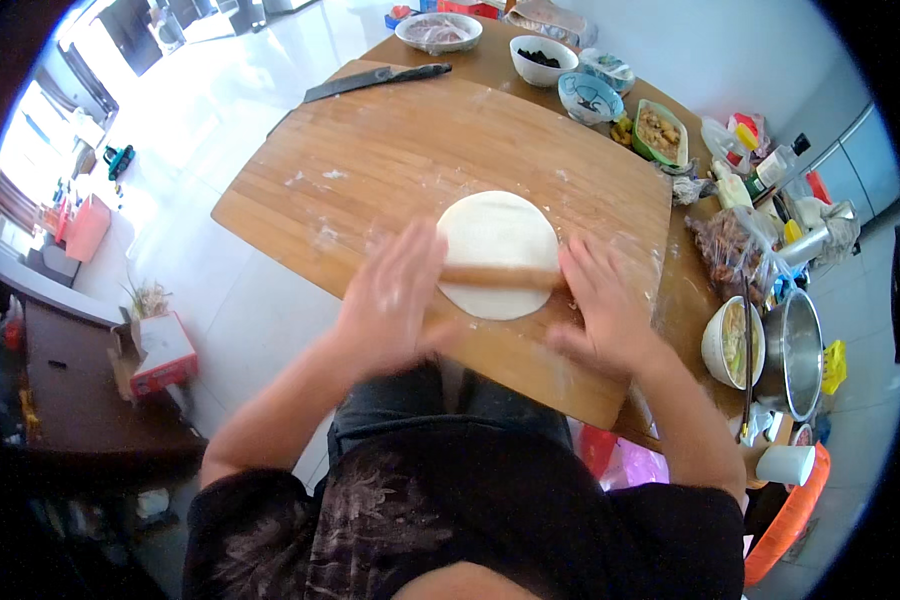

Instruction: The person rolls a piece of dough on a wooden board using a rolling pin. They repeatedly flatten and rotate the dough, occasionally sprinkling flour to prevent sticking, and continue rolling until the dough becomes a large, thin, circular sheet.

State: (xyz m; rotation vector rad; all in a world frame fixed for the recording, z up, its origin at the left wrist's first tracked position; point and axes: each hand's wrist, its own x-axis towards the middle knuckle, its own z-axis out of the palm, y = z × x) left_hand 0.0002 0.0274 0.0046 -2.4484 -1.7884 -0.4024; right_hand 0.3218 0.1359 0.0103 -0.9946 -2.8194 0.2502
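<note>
A round, flat sheet of dough lies on a floured wooden board. Across its lower part runs a thin wooden rolling pin, blurred by motion. My left hand covers the pin's left end, fingers stretched forward beside the dough's edge. At the other end my right hand lies over the pin in the same flat way, its fingertips by the dough's right edge. Both palms hide the pin's ends. White flour marks are scattered over the board.
A cleaver lies along the board's far left edge. Beyond the board stand a white bowl with dark food, a blue bowl and a green dish. To the right are a noodle bowl with chopsticks and a steel pot.
</note>
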